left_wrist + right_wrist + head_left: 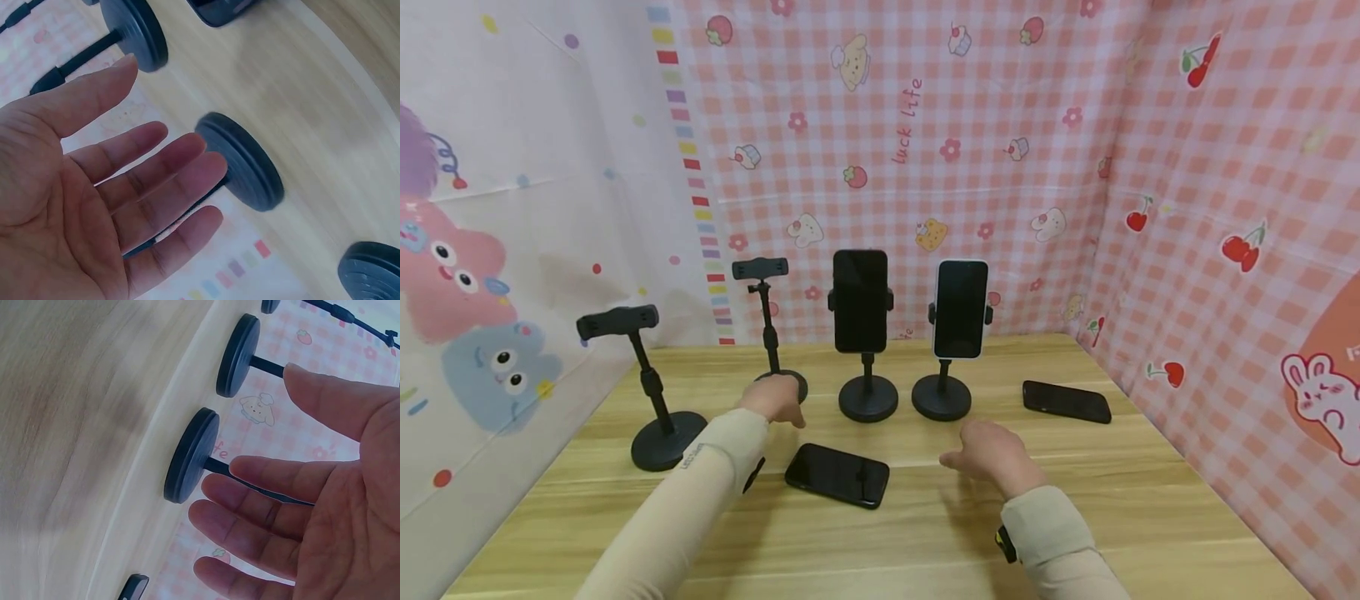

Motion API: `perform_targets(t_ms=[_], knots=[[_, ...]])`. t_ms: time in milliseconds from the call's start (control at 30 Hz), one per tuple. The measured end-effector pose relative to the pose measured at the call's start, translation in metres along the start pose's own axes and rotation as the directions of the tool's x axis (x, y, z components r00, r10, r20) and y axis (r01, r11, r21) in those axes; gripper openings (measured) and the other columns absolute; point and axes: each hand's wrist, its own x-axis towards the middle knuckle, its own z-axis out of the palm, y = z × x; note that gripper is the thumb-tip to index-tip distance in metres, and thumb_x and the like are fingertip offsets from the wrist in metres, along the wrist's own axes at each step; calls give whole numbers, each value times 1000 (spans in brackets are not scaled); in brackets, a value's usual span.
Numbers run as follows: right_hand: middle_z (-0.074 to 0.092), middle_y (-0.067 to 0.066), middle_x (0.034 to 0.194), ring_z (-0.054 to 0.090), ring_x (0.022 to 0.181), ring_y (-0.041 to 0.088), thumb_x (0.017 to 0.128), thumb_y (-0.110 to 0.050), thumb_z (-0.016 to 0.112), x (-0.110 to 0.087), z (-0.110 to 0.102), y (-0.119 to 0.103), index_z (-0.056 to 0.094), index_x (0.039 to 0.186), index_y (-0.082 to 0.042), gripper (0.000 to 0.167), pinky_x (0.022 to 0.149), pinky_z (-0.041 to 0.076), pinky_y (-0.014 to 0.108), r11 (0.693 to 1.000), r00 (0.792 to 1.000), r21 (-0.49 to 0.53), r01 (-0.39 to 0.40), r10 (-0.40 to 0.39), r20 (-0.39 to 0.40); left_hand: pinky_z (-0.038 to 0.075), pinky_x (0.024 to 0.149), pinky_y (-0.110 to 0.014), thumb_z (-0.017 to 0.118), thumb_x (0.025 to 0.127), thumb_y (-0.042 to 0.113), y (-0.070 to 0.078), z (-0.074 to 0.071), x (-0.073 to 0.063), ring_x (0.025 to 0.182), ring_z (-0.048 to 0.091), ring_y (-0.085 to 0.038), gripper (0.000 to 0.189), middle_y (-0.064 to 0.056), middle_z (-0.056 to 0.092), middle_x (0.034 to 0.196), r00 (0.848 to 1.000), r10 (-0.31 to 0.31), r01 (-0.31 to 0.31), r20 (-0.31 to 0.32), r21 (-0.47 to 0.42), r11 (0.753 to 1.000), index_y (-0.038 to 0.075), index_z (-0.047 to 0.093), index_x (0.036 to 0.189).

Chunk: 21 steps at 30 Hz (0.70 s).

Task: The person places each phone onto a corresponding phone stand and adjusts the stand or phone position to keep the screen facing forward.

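Observation:
My left hand (775, 398) hovers in front of the second phone stand (767, 321), its fingers loosely extended and the palm bare in the left wrist view. Below it on the table lies a black smartphone (837, 475), screen up. My right hand (991, 454) hangs over the table in front of the stand that bears a white-edged phone (960, 308). Nothing is in its relaxed fingers (250, 534). Left of that stand, a black phone (861, 302) sits upright in another stand's clamp. Farthest left is a phone stand (651, 387) whose clamp holds nothing.
Another black phone (1067, 402) lies flat near the table's right side. The wooden table (925, 550) meets a pink checked cloth (895, 183) at the back and right, and a white cartoon cloth (587, 225) on the left.

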Motion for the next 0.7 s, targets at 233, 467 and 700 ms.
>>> perform_targets(t_ms=[233,467,700], knots=[[64,9,87,60,81,25,87,-38,76,-4,-1,-2,67,95,-2,38,76,51,46,1000,1000,11,5,-5,-5,52,84,-52,78,85,27,-15,-5,1,101,64,-36,48,-19,66,116,1000,-29,29,-9,-63,998,-3,64,120],[63,7,84,58,77,23,87,-37,76,-6,-2,-5,66,91,-3,36,74,51,45,1000,1000,4,5,-5,4,51,84,-53,75,86,28,-28,-9,1,100,63,-36,47,-21,66,114,997,-73,71,-23,-73,995,-5,65,118],[62,8,83,57,76,23,85,-38,77,-7,-1,-5,64,90,-3,38,71,51,44,1000,1000,5,12,-12,-5,48,87,-56,72,88,29,-41,-13,3,102,62,-37,50,-24,64,119,993,-103,99,-52,-74,992,-5,62,123]])
